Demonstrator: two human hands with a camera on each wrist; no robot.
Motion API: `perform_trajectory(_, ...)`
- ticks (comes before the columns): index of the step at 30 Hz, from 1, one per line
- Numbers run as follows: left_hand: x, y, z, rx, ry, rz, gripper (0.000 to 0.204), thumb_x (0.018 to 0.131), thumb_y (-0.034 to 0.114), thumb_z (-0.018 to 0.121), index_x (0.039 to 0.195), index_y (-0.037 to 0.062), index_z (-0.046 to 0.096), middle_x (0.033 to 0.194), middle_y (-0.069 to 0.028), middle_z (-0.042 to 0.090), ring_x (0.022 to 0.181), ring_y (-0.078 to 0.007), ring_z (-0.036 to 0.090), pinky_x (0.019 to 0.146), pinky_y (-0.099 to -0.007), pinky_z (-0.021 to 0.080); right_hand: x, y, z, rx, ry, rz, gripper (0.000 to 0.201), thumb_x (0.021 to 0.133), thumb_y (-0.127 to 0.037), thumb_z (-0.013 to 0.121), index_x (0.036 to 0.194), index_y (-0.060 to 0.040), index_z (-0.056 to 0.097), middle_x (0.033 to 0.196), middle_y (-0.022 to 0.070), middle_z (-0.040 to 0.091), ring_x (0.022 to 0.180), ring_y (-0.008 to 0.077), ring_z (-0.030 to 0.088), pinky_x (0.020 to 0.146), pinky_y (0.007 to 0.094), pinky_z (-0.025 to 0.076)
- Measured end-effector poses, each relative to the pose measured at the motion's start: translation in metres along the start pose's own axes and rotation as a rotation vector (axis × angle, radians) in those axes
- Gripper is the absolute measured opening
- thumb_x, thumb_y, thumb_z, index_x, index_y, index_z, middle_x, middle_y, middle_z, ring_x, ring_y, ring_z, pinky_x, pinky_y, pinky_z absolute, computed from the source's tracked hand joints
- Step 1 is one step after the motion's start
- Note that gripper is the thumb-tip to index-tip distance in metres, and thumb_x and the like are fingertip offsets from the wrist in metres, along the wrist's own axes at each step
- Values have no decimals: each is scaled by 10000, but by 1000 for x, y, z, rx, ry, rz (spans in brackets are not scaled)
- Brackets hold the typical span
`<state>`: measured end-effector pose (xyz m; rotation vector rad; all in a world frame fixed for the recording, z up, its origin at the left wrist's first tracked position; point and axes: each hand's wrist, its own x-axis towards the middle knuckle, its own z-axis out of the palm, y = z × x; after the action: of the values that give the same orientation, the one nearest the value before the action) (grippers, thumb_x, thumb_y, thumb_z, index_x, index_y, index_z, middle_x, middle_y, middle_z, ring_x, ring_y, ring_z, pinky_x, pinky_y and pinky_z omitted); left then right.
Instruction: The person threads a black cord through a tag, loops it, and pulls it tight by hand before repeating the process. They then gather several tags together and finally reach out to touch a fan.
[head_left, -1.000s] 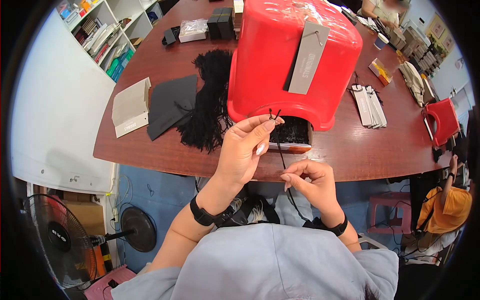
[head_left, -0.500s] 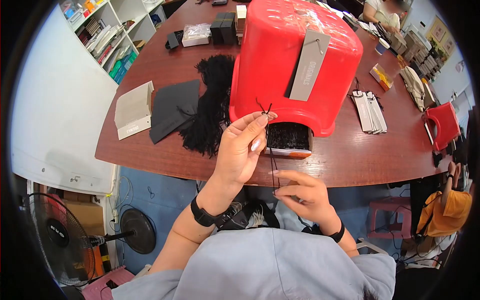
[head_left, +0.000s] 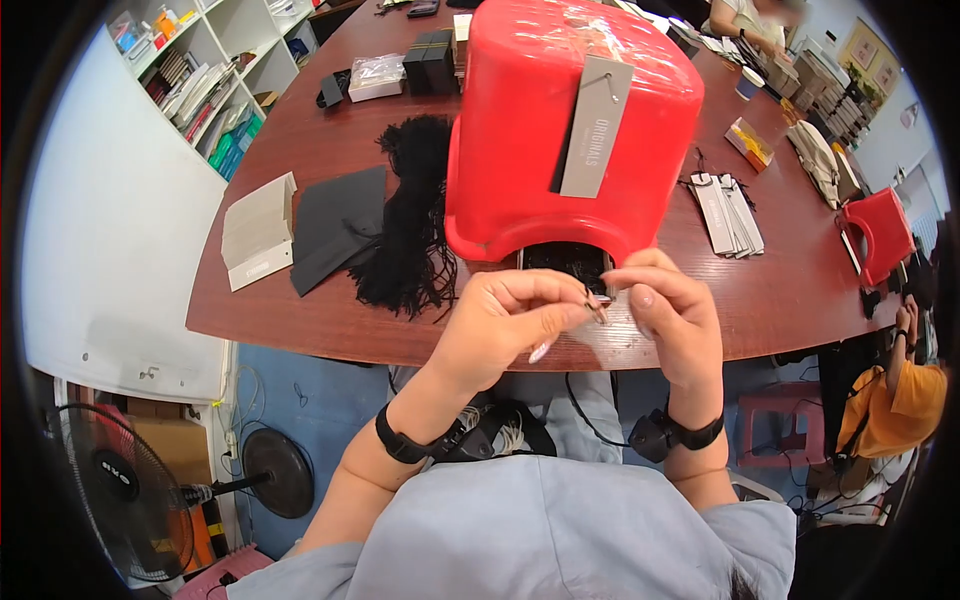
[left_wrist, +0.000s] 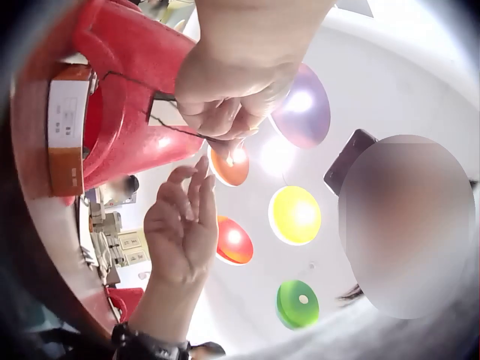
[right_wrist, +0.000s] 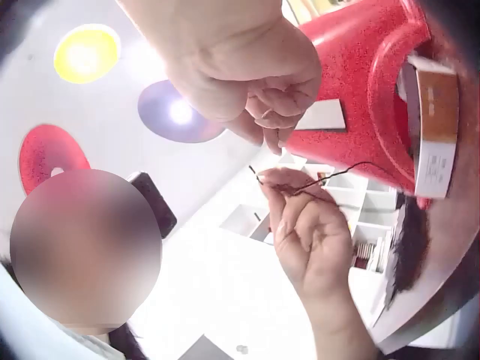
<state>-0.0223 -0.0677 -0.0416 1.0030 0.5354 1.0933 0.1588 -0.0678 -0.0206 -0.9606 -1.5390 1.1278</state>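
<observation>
Thumb and fingers of the left hand pinch a thin black cord. A short cord end sticks out past the fingertips in the right wrist view. Close beside it, the right hand has bent, parted fingers, with no cord plainly between them. Behind both hands stands an upturned red plastic stool, a grey tag marked ORIGINALS on its side. Under its arch is a box of black material, partly hidden by the hands.
Left of the stool lie a bundle of black cords, a dark card sheet and a beige card. To the right are stacked white tags and a small yellow box. A fan stands at lower left.
The right hand has risen from below to beside the left fingertips. The left hand has moved down and right with the cord, and the knotted ends no longer stand up against the stool.
</observation>
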Motion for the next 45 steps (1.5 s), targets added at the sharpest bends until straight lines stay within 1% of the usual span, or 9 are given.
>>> perform_trajectory(6,-3,-2,5,44,0,-86,97,765,20,587,846,-31,601,645,-11,558,459,-16,413,396,-147,306,11,11,2,468,-272,125,112,772,-26,554,854,26,611,818,48,518,717,111,503,630,238,430)
perform_trajectory(18,3,-7,5,-69,61,64,107,748,-46,564,851,-31,593,980,-51,511,780,-80,511,671,-191,424,4,11,7,377,37,98,113,739,-58,614,830,2,645,742,30,543,701,83,494,589,186,374)
perform_trajectory(25,4,-9,7,-5,91,62,91,728,-46,570,807,-11,597,972,-53,505,632,-42,432,504,-155,329,5,9,10,341,2,65,95,743,-27,604,824,5,641,756,31,542,710,85,501,612,190,397)
perform_trajectory(27,4,-11,4,24,22,81,92,759,-25,566,851,-20,571,990,-49,503,766,-89,522,657,-200,436,5,10,10,325,-10,53,85,746,-23,600,814,11,637,759,31,541,712,85,502,622,194,402)
perform_trajectory(30,2,-6,7,-88,-8,-57,74,803,34,537,860,-13,536,935,-52,523,627,-87,530,523,-184,436,5,10,11,330,-35,19,79,761,-34,591,807,27,611,770,34,537,735,84,500,637,196,404)
perform_trajectory(37,3,-3,18,-120,2,-206,150,861,131,471,883,-10,517,710,-26,548,465,-73,491,439,-175,424,0,12,13,560,26,85,89,822,-61,522,846,23,539,687,50,577,492,13,419,412,141,293)
perform_trajectory(40,2,-6,20,112,128,-145,149,841,116,503,902,-16,533,665,-27,547,485,-77,503,442,-191,419,-4,11,17,539,99,0,74,832,-44,495,853,25,514,737,91,609,476,15,429,392,143,295)
perform_trajectory(42,1,-11,20,718,138,331,153,812,93,538,910,-23,550,643,-45,546,503,-67,503,442,-210,408,-4,15,20,481,143,-67,62,832,-27,486,854,28,504,779,115,620,499,29,469,403,150,334)
perform_trajectory(45,1,-3,17,1076,165,532,96,740,-4,574,831,-33,585,576,-33,518,474,-59,462,432,-191,361,1,24,25,-288,318,-537,75,781,39,530,851,34,506,777,109,621,638,113,594,524,208,459)
